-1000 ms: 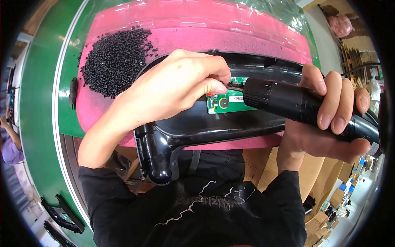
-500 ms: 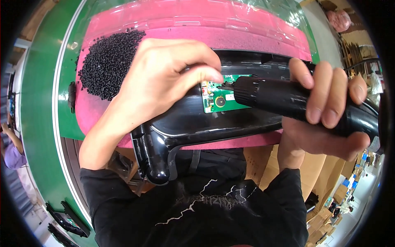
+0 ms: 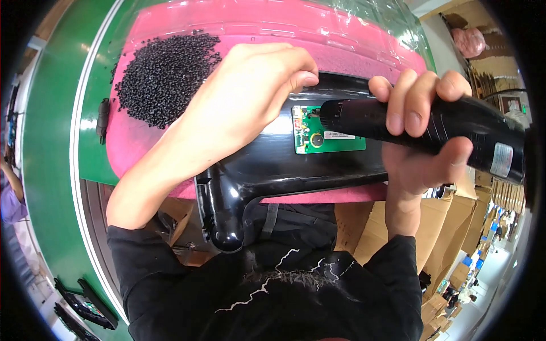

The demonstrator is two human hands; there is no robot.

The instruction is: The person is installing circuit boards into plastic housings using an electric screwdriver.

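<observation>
A black electric screwdriver (image 3: 364, 120) lies in the grip of my right hand (image 3: 418, 162), fingers wrapped over its barrel. Its nose points left, and the bit meets the upper left part of a green circuit board (image 3: 333, 146). The board sits inside a glossy black plastic housing (image 3: 267, 165) whose rounded arm reaches toward my lap. Over the housing's upper left, beside the board, my left hand (image 3: 250, 94) is closed with thumb and fingertips together. Whether a small piece is pinched there I cannot make out.
Small black screws (image 3: 165, 79) are heaped on the pink mat (image 3: 122, 145) at the left. A clear plastic tray (image 3: 273, 31) lies along the back. A dark cylindrical piece (image 3: 103, 120) rests on the green table (image 3: 51, 170). Cardboard (image 3: 372, 227) stands right of my lap.
My left fingertips have moved up and away from the screwdriver's bit. The screwdriver's nose has come down to the board. Housing and board have shifted slightly right.
</observation>
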